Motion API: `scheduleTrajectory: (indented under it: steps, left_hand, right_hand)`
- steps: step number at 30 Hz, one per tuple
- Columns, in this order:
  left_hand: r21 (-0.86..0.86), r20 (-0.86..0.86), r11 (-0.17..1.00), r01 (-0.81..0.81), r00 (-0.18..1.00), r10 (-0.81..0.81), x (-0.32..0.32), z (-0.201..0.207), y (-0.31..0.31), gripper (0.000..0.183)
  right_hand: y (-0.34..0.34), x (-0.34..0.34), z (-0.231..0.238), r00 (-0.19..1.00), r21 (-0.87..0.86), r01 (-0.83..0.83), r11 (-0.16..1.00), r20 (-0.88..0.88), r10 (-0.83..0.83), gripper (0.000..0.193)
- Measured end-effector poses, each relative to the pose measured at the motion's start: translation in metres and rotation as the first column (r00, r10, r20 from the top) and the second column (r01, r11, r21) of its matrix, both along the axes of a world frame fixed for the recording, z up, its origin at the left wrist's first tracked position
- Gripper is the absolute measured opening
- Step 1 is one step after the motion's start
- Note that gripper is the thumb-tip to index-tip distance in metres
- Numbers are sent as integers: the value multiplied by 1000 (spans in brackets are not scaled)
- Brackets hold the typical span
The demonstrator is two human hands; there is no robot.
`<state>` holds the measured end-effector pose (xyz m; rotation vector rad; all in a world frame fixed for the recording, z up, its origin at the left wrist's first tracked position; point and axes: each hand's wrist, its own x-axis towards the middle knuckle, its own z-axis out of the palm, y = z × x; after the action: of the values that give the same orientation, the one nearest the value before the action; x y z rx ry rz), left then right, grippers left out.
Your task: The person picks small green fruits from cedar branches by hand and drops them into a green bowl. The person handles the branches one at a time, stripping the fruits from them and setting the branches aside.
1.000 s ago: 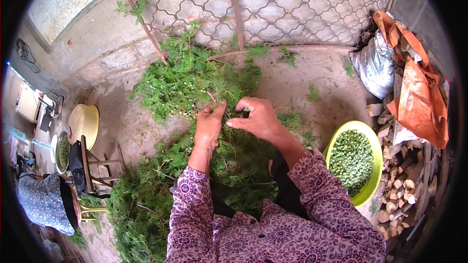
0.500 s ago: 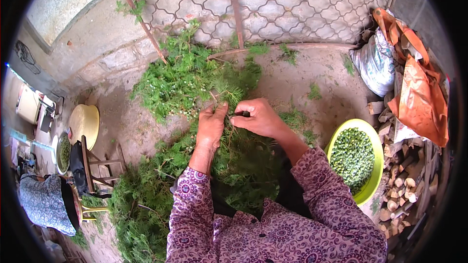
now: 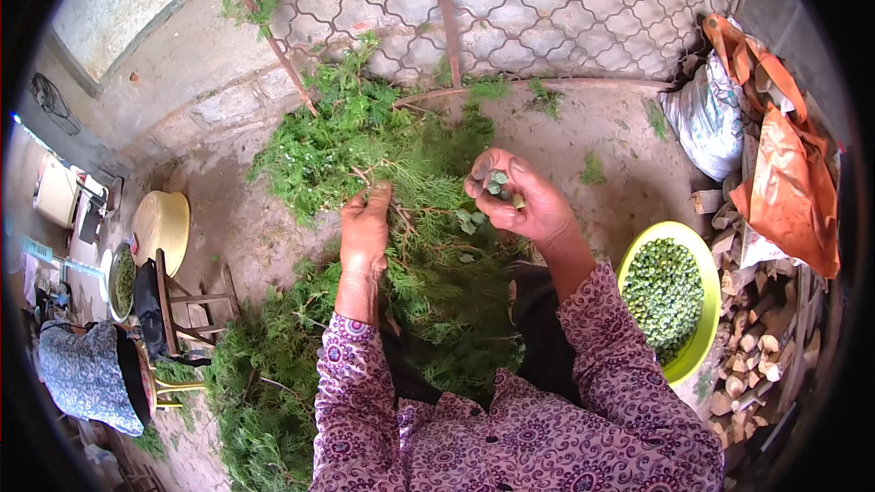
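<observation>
My left hand is closed around the woody stem of a feathery evergreen branch, which spreads to the right of the fingers. To its right, my right hand is raised with curled fingers around a few small green cones. Some of the cones show between thumb and fingers. A heap of cut evergreen branches lies just beyond my hands, pale cones dotted among the leaves. More greenery is piled at the lower left and between my legs.
A yellow-green basin holding many green cones stands at my right. Beyond it are stacked firewood, a white sack and an orange sheet. At left are a wooden stool, a yellow tub and another person.
My hands have moved apart. The right one has drawn away to the upper right with small cones in it, while the left has shifted slightly left, still gripping the branch.
</observation>
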<state>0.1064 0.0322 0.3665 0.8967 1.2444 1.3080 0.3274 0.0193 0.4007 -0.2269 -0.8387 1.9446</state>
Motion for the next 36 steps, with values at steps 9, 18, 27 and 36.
scheduleTrajectory:
  steps: [9,18,27,36]
  left_hand:
    - [-2,11,997,-81,997,81,1,15,-6,25]
    - [-24,19,997,-79,997,79,-2,18,-8,25]
    - [66,-11,994,86,996,-85,-16,4,-5,25]
    - [630,-771,757,172,248,586,7,18,-18,65]
  right_hand:
    - [-5,-9,-13,448,455,181,872,751,-485,28]
    - [-1,-17,-25,187,698,0,716,704,-685,24]
    - [-4,-12,-6,246,505,-114,856,849,-468,18]
    - [2,-9,-12,364,399,-97,912,867,-341,17]
